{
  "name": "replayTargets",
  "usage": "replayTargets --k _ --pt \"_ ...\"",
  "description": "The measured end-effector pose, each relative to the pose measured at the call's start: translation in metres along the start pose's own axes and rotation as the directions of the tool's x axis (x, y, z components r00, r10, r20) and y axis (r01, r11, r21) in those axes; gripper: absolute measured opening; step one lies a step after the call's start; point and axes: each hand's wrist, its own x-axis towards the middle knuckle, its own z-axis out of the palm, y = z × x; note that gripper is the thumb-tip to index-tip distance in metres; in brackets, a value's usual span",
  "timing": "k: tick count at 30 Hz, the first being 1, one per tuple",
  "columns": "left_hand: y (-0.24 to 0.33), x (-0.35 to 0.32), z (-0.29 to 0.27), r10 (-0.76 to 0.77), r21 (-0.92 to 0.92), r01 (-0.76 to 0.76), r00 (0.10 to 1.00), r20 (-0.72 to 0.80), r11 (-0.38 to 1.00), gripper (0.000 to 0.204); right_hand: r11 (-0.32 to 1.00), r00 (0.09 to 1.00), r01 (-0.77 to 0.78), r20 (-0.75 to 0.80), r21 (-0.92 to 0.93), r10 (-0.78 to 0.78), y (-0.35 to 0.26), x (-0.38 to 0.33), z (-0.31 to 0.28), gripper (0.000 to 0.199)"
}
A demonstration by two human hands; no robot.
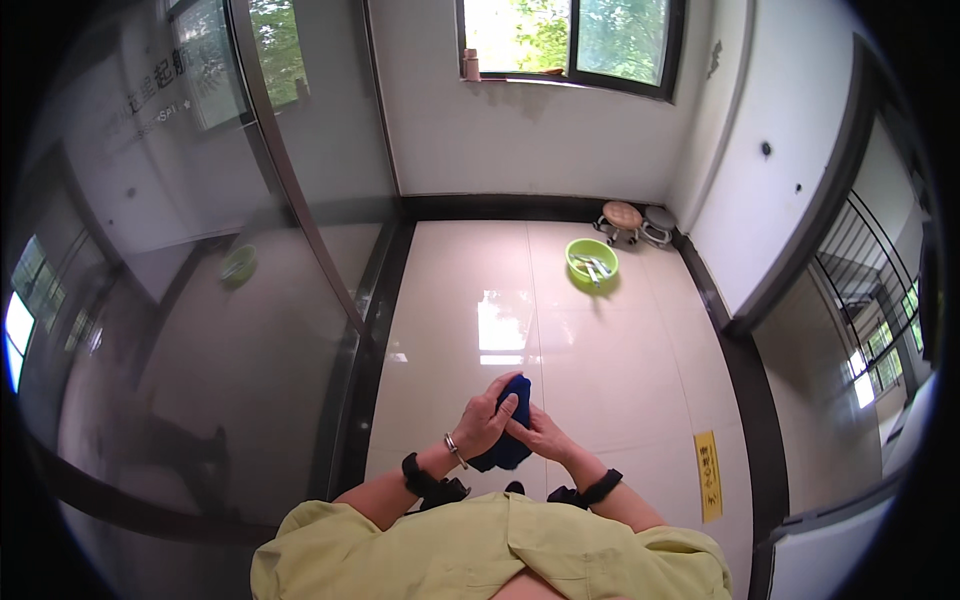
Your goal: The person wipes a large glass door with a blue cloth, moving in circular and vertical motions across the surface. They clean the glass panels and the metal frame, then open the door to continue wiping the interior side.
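The person wears a pale yellow-green short-sleeved shirt (490,550), a black band on each wrist, and a thin silver bracelet (453,449) on the left.

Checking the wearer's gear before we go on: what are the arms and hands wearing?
Short yellow-green shirt sleeves leave both forearms bare. Each wrist carries a black strap band, left and right. The left hand also has a thin metal bracelet. The right hand is bare, no gloves.

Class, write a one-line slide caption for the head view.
Both hands hold a dark blue cloth above a glossy tiled floor.
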Motion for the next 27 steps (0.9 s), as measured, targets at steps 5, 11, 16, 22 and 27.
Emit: replayTargets --k 5,11,16,22,27 --pt "-0.036 0.082 -0.003 -0.098 -0.03 0.096 0.991 -0.086 0.995 0.039 0.996 0.989 -0.021 0.141 -0.086 0.033 -0.002 0.085 -0.065 0.043" --pt "-0.082 0.177 -0.058 -0.066 0.079 0.09 0.963 -0.262 0.993 0.037 0.975 0.978 0.037 0.209 -0.217 0.009 -0.022 0.219 -0.096 0.041" --pt "-0.088 0.205 -0.062 -0.024 0.076 0.046 0.962 -0.271 0.996 0.038 0.952 0.978 0.077 0.206 -0.296 -0.015 -0.029 0.245 -0.117 0.038" --pt "-0.107 0.25 -0.067 0.053 0.135 -0.023 0.973 -0.224 0.991 0.039 0.926 0.992 0.036 -0.101 -0.377 -0.08 -0.034 0.268 -0.134 0.061" --pt "-0.142 0.346 -0.091 0.073 0.138 -0.042 0.972 -0.225 0.99 0.042 0.912 0.961 0.1 -0.198 -0.398 -0.192 -0.038 0.357 -0.173 0.082"
